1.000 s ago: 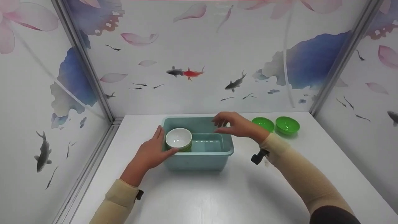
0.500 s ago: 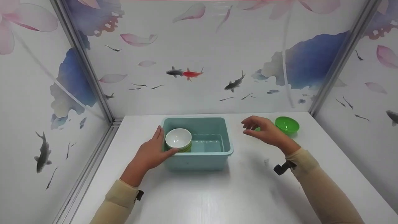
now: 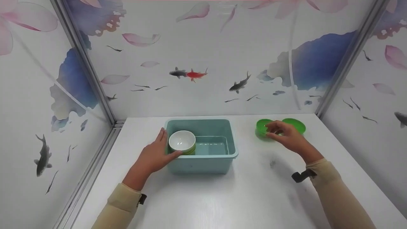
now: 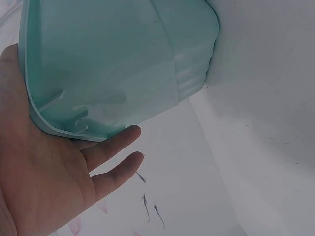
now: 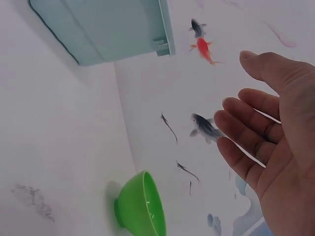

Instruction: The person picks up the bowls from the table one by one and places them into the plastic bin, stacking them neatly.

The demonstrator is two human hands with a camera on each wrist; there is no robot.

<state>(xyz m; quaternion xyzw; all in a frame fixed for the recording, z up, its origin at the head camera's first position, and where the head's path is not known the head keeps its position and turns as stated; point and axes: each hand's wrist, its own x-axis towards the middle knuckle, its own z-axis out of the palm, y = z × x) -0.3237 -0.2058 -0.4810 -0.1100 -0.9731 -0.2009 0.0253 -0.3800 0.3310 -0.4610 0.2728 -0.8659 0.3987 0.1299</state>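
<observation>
In the head view, my left hand [image 3: 155, 154] rests at the left front corner of a light blue-green plastic bin [image 3: 200, 165]. Its thumb lies along the front rim and its fingers lie straight along the left side; the left wrist view has the palm against the rim. Inside the bin, at the left, a white bowl [image 3: 182, 140] tops a stack with greenish rims below. My right hand [image 3: 287, 135] hovers in front of two green bowls, loosely curved and holding nothing. It overlaps the left green bowl [image 3: 261, 127] and partly hides the right green bowl [image 3: 295, 124].
The white table [image 3: 203, 200] is bordered by white panels [image 3: 210, 101] printed with fish and petals. A metal frame post [image 3: 86, 63] stands at the left corner. The bin's right half shows its bare floor.
My right hand has moved from above the bin to the right, out to the green bowls. My left hand, the bin and the stacked bowls have stayed in place.
</observation>
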